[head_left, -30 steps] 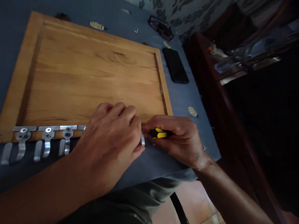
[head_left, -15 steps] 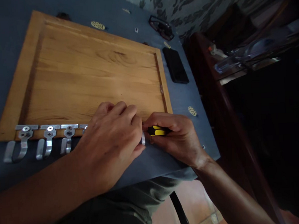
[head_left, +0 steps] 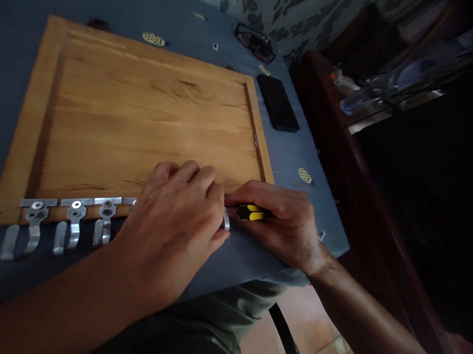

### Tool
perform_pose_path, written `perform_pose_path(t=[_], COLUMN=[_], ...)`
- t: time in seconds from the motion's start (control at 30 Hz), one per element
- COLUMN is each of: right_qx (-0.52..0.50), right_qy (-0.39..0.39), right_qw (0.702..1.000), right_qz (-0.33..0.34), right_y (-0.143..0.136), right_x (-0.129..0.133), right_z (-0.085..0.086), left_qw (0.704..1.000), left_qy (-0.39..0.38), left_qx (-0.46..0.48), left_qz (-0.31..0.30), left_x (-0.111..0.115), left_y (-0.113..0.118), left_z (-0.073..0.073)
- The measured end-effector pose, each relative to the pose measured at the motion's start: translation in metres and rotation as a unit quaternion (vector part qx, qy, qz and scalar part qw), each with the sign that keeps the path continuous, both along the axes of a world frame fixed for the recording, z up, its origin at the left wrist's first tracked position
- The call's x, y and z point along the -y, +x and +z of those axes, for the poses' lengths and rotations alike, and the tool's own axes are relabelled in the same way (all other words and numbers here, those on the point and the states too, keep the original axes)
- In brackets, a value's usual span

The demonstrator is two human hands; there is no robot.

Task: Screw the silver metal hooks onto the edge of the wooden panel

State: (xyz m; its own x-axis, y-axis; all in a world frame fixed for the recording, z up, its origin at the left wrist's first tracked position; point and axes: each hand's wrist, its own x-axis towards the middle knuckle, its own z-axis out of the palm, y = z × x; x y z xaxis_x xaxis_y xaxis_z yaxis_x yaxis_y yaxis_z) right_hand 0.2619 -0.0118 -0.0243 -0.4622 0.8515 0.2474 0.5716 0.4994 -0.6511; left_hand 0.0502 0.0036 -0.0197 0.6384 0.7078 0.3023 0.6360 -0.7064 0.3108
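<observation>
A framed wooden panel (head_left: 149, 113) lies flat on the blue cloth, with several metal hooks (head_left: 75, 227) screwed along its near edge. My left hand (head_left: 179, 222) rests over that edge with its fingers curled down, covering part of the hook row. A bit of another metal hook (head_left: 226, 218) shows at its fingertips, and the hand closes around it. My right hand (head_left: 282, 217) grips a black-and-yellow screwdriver (head_left: 254, 212) by the handle, pointing left toward that hook. The screwdriver's tip is hidden by the fingers and the left hand.
A black phone (head_left: 278, 103) lies right of the panel, and a pair of glasses (head_left: 255, 43) sits near the wall. Dark wooden furniture (head_left: 336, 113) with clutter on it stands to the right. The table's near edge runs just above my lap.
My right hand has shifted slightly down and turned a little with the screwdriver. The left hand stays put on the hook. The panel's left end appears slightly further left.
</observation>
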Motion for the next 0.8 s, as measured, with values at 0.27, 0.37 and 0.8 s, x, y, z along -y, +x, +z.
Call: perform_pose_path(t=[0.27, 0.37, 0.8], right_qx=[-0.014, -0.015, -0.023], right_qy=[-0.007, -0.012, 0.015], right_qw=[1.000, 1.000, 0.999], right_qz=[0.010, 0.015, 0.025], right_y=[0.0009, 0.0002, -0.0012], right_x=[0.0015, 0.0017, 0.0004], right_z=[-0.0018, -0.0008, -0.0040], left_qw=[1.000, 1.000, 1.000], left_qy=[0.005, 0.009, 0.007], left_qx=[-0.010, -0.010, -0.016], left_qz=[0.005, 0.005, 0.001], left_x=[-0.0004, 0.0001, -0.0007], left_y=[0.0024, 0.0030, 0.0006], left_z=[-0.0020, -0.0022, -0.0017])
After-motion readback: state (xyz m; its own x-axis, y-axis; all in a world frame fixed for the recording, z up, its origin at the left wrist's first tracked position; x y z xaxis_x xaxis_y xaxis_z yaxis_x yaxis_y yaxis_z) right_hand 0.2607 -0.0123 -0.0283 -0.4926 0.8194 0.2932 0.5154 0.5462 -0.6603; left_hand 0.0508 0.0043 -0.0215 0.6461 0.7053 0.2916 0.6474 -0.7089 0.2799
